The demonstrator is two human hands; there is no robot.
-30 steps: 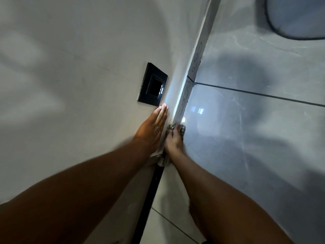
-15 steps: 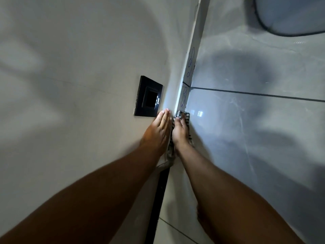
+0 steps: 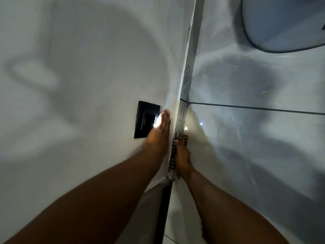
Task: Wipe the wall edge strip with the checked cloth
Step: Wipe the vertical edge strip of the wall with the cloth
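Strip (image 3: 190,55) is what we follow: it runs as a pale narrow band from the top of the frame, right of centre, down to the middle, where our two hands meet it. Its long axis is near vertical in the picture, leaning slightly right toward the top. Our right hand (image 3: 182,155) lies flat along it just below centre, fingers together and stretched up the strip, pressing the cloth (image 3: 174,155) against it; the cloth shows as a dark-and-light band along the hand's left edge and peeks out past the fingertips. The unwiped length lies above the fingers, toward the top of the frame, so we judge the coming stroke must travel along that axis, with the right hand plainly the nearer one.

Our left hand (image 3: 159,133) rests open on the wall (image 3: 79,85) just left of the strip, fingers together and straight, holding nothing, its tips partly over a black switch plate (image 3: 143,118).

Blue pen scribbles (image 3: 186,81) loop along the strip above the cloth; we cannot read them as letters. No brand shows.
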